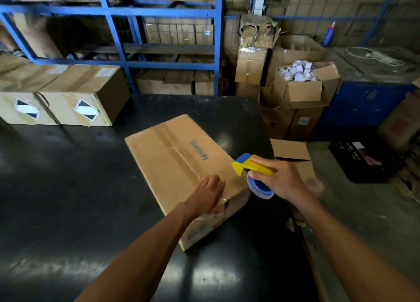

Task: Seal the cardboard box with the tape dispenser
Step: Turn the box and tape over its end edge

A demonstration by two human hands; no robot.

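Observation:
A flat brown cardboard box (172, 160) with blue printed lettering lies at an angle on the black table (68, 188). Clear tape runs along its centre seam. My left hand (208, 196) rests flat on the box's near end, fingers spread, beside the seam. My right hand (283, 180) grips a yellow and blue tape dispenser (251, 168) holding a roll of clear tape. The dispenser hovers just off the box's near right corner, its blue head pointing toward the box.
Two sealed boxes (75, 97) with diamond labels stand at the table's back left. Blue metal racking (172, 37) with cartons fills the background. To the right, an open carton of tape rolls (300, 83) sits on stacked boxes; an open box (293, 153) and black crate (363, 160) sit on the floor.

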